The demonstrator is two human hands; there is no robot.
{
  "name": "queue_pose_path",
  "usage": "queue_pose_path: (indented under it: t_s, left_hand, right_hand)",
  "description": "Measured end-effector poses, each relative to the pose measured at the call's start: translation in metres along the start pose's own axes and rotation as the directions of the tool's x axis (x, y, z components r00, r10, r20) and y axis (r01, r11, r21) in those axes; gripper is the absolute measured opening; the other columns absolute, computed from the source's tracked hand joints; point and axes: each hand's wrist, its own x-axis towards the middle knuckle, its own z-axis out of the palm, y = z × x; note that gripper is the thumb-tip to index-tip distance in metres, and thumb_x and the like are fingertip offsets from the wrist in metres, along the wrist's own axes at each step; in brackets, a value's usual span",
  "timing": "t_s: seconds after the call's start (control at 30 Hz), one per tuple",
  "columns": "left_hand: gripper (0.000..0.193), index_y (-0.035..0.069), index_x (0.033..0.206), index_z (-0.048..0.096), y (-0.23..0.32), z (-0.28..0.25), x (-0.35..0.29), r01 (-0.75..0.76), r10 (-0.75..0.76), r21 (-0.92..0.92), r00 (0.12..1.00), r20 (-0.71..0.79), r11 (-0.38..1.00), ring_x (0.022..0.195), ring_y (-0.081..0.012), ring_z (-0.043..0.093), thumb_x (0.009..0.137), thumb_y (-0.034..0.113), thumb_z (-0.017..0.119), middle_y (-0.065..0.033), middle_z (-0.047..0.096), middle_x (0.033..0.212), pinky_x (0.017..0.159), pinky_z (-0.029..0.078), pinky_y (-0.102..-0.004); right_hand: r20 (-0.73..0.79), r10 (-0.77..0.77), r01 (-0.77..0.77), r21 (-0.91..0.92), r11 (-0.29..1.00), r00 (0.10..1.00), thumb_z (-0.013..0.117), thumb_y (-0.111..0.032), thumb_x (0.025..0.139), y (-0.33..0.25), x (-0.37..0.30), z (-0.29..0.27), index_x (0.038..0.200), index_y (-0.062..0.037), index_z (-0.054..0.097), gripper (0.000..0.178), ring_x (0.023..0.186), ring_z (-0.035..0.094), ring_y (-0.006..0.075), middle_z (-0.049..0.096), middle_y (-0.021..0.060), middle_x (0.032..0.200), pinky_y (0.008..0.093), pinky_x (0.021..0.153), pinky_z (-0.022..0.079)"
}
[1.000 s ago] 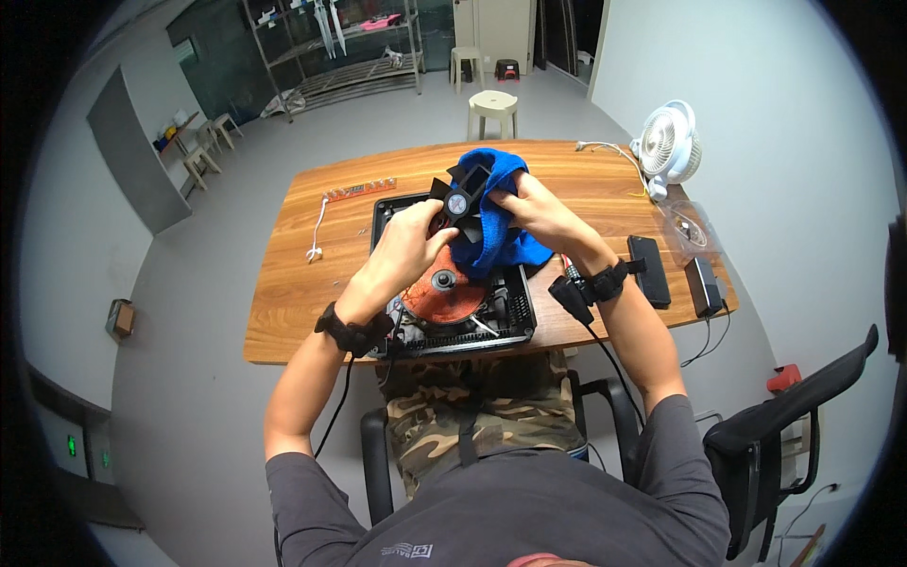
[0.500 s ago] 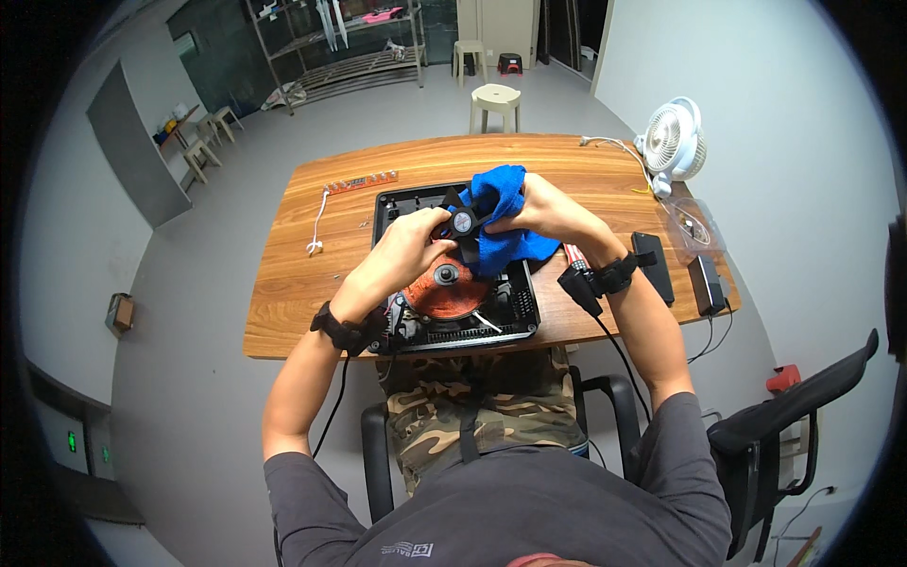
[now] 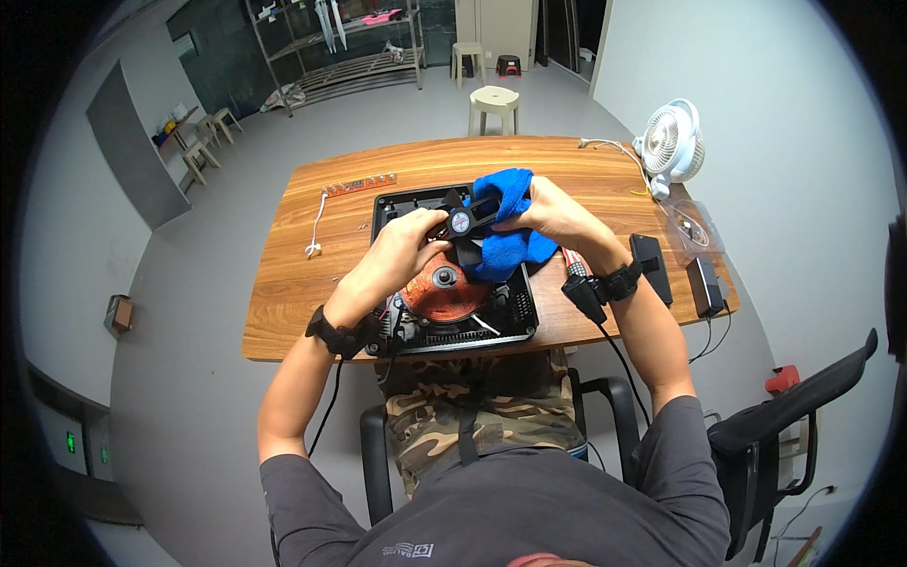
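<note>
Shifted toward the torso since a second ago: small black plastic fan [image 3: 461, 222] with a round hub label, plus bunched bright-blue fabric cloth [image 3: 508, 255]. Left hand [image 3: 402, 246] clamped on the fan's left side, thumb and fingers at the blades. Right hand [image 3: 559, 214] pinched on the cloth, which wraps the fan's right side. Fan sits between both hands, over an open-topped black rectangular housing [image 3: 518, 338]. Round copper-red coil disc [image 3: 439, 300] inside it, just right of the left hand and nearer the torso. Thin orange strip [image 3: 363, 184] with a white cable [image 3: 316, 224] lies beyond the left hand, to its left. Flat black rectangular box [image 3: 652, 272] right of the right wrist; round white desk fan [image 3: 667, 139] well off to the right hand's upper right
</note>
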Motion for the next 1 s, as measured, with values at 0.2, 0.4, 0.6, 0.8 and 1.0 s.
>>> queue_pose_path:
  t_s: [0.2, 0.4, 0.6, 0.8, 1.0]
  left_hand:
    - [0.034, 0.001, 0.119, 0.059, -0.002, -0.013, -0.007, 0.072, -0.076, 0.083, 0.996, 0.052, 0.994, 0.099, -0.0403, 0.063, 0.087, 0.005, 0.071, -0.0174, 0.063, 0.107, 0.083, 0.053, -0.0441]
    - [0.037, 0.004, 0.119, 0.061, 0.007, -0.013, -0.008, -0.033, 0.022, 0.207, 0.998, 0.058, 0.978, 0.093, -0.038, 0.065, 0.084, 0.003, 0.072, -0.0132, 0.062, 0.107, 0.079, 0.054, -0.043]
    - [0.036, 0.005, 0.116, 0.06, 0.01, -0.006, 0.001, -0.099, 0.073, 0.294, 0.993, 0.097, 0.951, 0.095, -0.0318, 0.064, 0.083, 0.01, 0.073, -0.0104, 0.061, 0.102, 0.081, 0.054, -0.0408]
    - [0.035, 0.006, 0.115, 0.061, 0.001, -0.002, -0.003, -0.136, 0.089, 0.372, 0.986, 0.14, 0.918, 0.093, -0.0316, 0.065, 0.083, 0.011, 0.073, -0.0098, 0.062, 0.101, 0.078, 0.054, -0.0412]
    - [0.037, 0.007, 0.118, 0.06, 0.003, 0.001, -0.007, -0.088, 0.067, 0.346, 0.995, 0.074, 0.934, 0.095, -0.0325, 0.064, 0.083, 0.011, 0.073, -0.0102, 0.062, 0.104, 0.079, 0.054, -0.0414]
  right_hand:
    - [0.001, 0.104, -0.101, 0.267, 0.959, 0.995, 0.077, -0.016, 0.088, -0.008, -0.011, -0.023, 0.131, 0.0002, 0.057, 0.05, 0.106, 0.063, 0.0161, 0.066, 0.0078, 0.118, 0.0333, 0.096, 0.052]
    - [0.18, 0.124, -0.139, 0.075, 0.987, 0.976, 0.055, -0.035, 0.105, -0.012, -0.007, -0.014, 0.13, -0.0002, 0.058, 0.043, 0.107, 0.059, 0.0119, 0.065, 0.0067, 0.117, 0.0297, 0.097, 0.048]
    - [0.111, 0.029, 0.007, -0.314, 0.949, 0.993, 0.064, -0.018, 0.095, 0.01, 0.02, 0.008, 0.114, 0.0042, 0.063, 0.029, 0.095, 0.058, 0.0149, 0.067, 0.0106, 0.105, 0.0332, 0.086, 0.049]
    - [0.067, 0.219, -0.191, -0.292, 0.937, 0.973, 0.07, -0.009, 0.085, 0.004, 0.024, 0.02, 0.104, 0.0069, 0.068, 0.025, 0.083, 0.06, 0.0126, 0.071, 0.0073, 0.092, 0.0302, 0.081, 0.051]
    - [-0.143, 0.022, -0.07, -0.343, 0.937, 0.99, 0.067, -0.013, 0.088, 0.008, 0.02, 0.027, 0.097, 0.0057, 0.069, 0.021, 0.073, 0.06, 0.014, 0.069, 0.0113, 0.078, 0.0344, 0.072, 0.05]
